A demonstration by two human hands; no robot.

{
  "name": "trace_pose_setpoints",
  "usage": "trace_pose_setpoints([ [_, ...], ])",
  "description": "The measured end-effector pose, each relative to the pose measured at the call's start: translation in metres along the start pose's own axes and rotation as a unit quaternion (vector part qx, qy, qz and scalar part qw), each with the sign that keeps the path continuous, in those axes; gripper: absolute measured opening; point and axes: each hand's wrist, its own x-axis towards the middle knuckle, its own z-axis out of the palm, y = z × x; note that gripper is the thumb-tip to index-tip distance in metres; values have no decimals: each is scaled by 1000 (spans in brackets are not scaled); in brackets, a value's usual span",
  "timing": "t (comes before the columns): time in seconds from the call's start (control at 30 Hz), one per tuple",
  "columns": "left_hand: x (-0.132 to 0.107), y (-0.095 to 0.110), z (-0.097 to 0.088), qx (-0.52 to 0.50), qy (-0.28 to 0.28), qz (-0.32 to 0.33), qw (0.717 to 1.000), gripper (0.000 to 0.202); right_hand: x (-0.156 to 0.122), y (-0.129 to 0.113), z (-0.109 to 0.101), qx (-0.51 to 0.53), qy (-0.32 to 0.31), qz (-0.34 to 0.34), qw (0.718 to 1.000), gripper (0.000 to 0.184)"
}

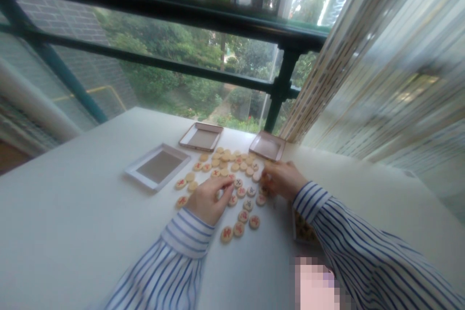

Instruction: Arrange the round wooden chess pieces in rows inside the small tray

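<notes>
Round wooden Chinese chess pieces (239,229) are spread over the white table, some showing red characters, some black, others pale and blank on top. My left hand (208,197) is over the near left part of the spread, thumb and forefinger brought together beside a red-marked piece. Whether anything is pinched there is too blurred to tell. At the right edge of the spread, my right hand (283,179) has its fingers curled down among the pieces. What those fingers hold, if anything, is hidden. Several red-marked pieces lie nearest me, between my forearms.
Shallow open trays stand around the pieces: one at left (136,178), one at the back (187,141), one at back right (281,147). A box with dark contents (303,227) is partly under my right forearm. Beyond the table (90,203) are a green railing and a string curtain.
</notes>
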Motion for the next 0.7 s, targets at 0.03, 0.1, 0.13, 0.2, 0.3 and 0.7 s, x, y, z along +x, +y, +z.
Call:
trace_pose_setpoints([
  [0.03,0,-1,1,1,-1,3,1000,22,0,0,0,2,2,1,1000,15],
  [0.1,0,-2,1,2,-4,6,1000,23,0,1,0,5,7,0,1000,14],
  [0.13,-1,-2,2,3,-7,7,1000,23,-1,1,-1,8,12,-1,1000,13],
  [0.2,-1,-1,2,4,-12,6,1000,23,-1,2,-3,24,21,-1,999,13],
  [0.3,0,2,3,3,-18,3,1000,22,-2,4,-6,110,26,18,993,17],
  [0.7,4,14,6,-10,-22,5,1000,21,-2,4,-17,506,-19,107,856,29],
])
